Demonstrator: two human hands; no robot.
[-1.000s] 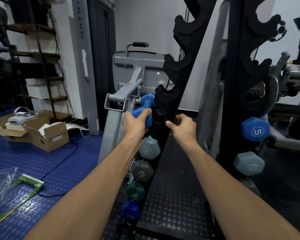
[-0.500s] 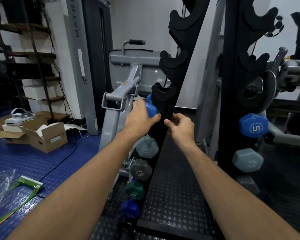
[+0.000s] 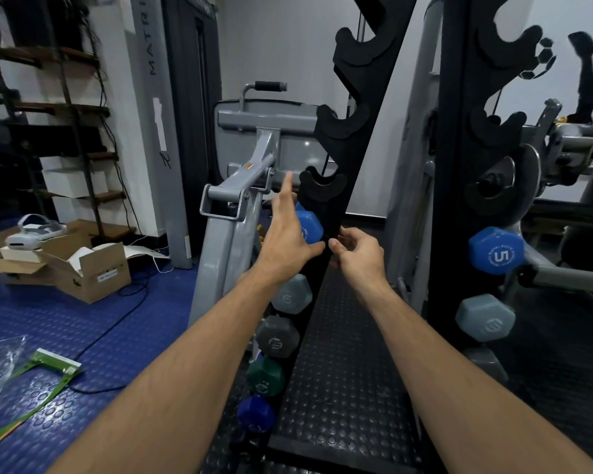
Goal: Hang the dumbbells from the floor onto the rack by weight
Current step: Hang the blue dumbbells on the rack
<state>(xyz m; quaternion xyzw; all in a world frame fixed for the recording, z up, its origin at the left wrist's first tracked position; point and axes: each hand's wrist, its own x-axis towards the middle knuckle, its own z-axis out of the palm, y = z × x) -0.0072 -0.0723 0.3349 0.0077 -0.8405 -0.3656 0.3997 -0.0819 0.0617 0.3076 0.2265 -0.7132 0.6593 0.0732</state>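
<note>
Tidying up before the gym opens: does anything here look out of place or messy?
The rack looks orderly, dumbbells seated in their cradles. The clutter is on the blue floor at left: an open cardboard box with a white headset on it, loose plastic packaging, and a black cable trailing across.

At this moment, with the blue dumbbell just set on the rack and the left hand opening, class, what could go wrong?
1. The left hand is open beside the blue dumbbell; if it is not fully seated in its cradle, it could roll out.
2. The right hand pinches the rack edge right by that dumbbell, so fingers could get caught.
3. A falling dumbbell might strike the grey dumbbell below.
</note>
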